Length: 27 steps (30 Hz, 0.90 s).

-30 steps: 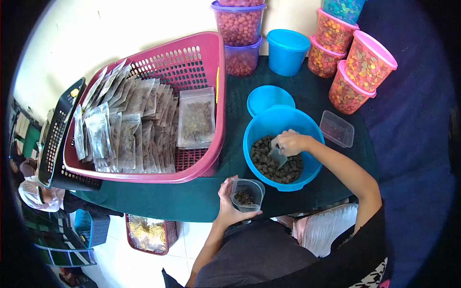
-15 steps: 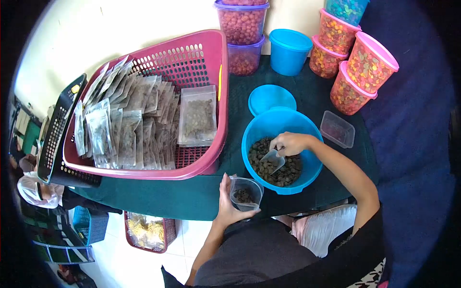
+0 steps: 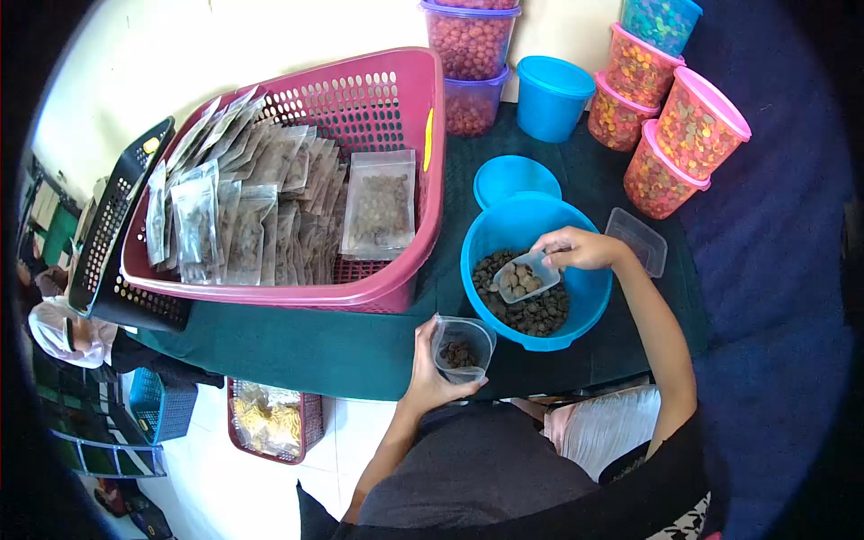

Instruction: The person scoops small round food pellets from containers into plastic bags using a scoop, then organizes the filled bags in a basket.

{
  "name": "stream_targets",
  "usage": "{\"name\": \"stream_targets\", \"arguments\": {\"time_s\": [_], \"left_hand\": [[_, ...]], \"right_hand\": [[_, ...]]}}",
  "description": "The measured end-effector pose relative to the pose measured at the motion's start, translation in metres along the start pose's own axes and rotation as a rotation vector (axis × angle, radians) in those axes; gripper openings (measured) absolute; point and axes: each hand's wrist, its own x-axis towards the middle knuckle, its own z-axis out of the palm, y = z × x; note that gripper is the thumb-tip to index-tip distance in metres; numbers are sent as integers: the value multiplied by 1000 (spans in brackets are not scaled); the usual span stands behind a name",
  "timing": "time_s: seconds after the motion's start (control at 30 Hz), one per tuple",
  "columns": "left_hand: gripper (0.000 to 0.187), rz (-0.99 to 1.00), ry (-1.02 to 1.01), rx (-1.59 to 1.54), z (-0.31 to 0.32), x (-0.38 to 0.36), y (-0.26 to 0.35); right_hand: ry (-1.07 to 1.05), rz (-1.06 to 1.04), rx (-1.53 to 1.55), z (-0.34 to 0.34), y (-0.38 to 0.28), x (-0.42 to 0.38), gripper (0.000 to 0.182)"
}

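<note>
My left hand (image 3: 430,367) is wrapped round a clear plastic pouch (image 3: 463,342), whose wide mouth faces up. A small heap of dark brown pieces (image 3: 459,355) lies at its bottom. My right hand (image 3: 576,248) grips the handle of a translucent scoop (image 3: 538,270) loaded with brown pieces. The scoop is above the dark pieces (image 3: 531,315) in a round blue tub (image 3: 589,310). Behind the tub lies its flat blue lid (image 3: 517,180).
A maroon basket (image 3: 423,211) of filled clear pouches stands left, beside a black basket (image 3: 148,306). Stacked tubs of colourful sweets (image 3: 670,166), a closed blue tub (image 3: 555,103) and a clear tray (image 3: 637,238) are at the right. A person in a white head cover (image 3: 58,333) is far left.
My right hand has lifted the scoop out of the pieces, now filled and tilted level. My left hand still holds the pouch in about the same place. The view has shifted slightly.
</note>
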Motion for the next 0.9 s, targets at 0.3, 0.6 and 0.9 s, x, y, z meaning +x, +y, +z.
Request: {"name": "stream_targets", "arguments": {"time_s": [0.3,0.6,0.9], "left_hand": [[103,-2,-54,5,1,4,-1],[102,11,-52,14,2,4,-1],[103,-1,-66,-9,1,2,-1]], "right_hand": [[-17,-63,-81,12,-23,-3,25],[20,-120,-116,17,-17,-3,24],[30,-241,-188,36,-67,-6,21]]}}
